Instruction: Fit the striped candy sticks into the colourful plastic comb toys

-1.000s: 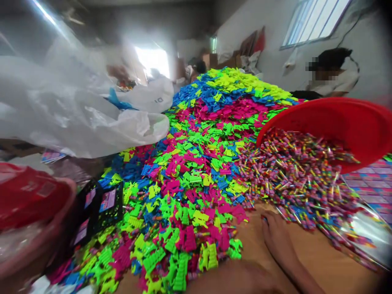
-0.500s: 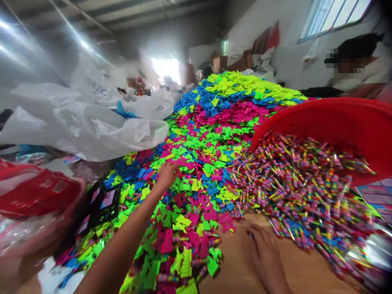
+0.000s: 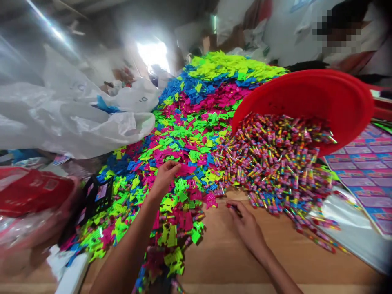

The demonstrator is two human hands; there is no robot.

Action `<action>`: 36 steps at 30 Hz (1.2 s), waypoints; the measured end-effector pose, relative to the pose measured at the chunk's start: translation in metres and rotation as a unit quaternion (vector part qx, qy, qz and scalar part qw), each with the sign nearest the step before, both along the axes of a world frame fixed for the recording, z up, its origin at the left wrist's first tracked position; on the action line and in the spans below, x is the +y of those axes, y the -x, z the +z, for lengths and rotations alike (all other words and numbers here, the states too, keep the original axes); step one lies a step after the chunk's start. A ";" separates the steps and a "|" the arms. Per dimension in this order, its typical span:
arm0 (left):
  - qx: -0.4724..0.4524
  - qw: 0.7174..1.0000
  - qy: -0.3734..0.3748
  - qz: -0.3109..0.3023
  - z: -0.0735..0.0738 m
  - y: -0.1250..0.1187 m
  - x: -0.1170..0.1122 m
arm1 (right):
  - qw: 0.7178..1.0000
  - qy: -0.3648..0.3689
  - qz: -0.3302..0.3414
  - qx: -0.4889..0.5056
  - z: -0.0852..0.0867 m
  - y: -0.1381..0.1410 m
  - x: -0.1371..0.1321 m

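Note:
A big heap of small neon plastic pieces (image 3: 196, 122), green, pink, blue and yellow, covers the wooden table (image 3: 232, 257). My left hand (image 3: 163, 177) reaches into this heap and pinches a pink plastic piece (image 3: 185, 169). My right hand (image 3: 245, 224) rests on the bare wood at the edge of a spill of small multicoloured candy sticks (image 3: 275, 163). Its fingertips close on one small stick. The sticks pour out of a tipped red basin (image 3: 309, 102).
Large clear plastic bags (image 3: 70, 122) lie at the left. A red packet (image 3: 33, 192) and a black crate (image 3: 98, 196) sit at the near left. Printed card sheets (image 3: 364, 167) lie at the right. Another person (image 3: 352, 45) sits behind the basin.
My left arm came into view and reached into the neon heap, then pinched a pink piece. My right hand slid a little left along the edge of the candy sticks.

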State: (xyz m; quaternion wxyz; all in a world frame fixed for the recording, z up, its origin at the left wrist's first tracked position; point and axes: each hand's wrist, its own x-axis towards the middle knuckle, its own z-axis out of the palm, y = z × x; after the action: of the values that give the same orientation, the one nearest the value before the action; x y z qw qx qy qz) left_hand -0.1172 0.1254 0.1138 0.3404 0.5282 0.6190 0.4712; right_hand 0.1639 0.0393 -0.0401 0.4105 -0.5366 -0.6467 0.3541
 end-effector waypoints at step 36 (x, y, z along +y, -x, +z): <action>0.167 0.973 -0.089 -0.133 -0.068 -0.070 -0.117 | 0.929 0.177 0.073 0.317 0.087 0.059 -0.002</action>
State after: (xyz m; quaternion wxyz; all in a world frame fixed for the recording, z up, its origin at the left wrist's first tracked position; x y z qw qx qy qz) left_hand -0.0476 0.0088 0.0459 0.2438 0.7051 0.5469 0.3799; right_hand 0.1044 0.0375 0.0467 0.4659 -0.4118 -0.4471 0.6430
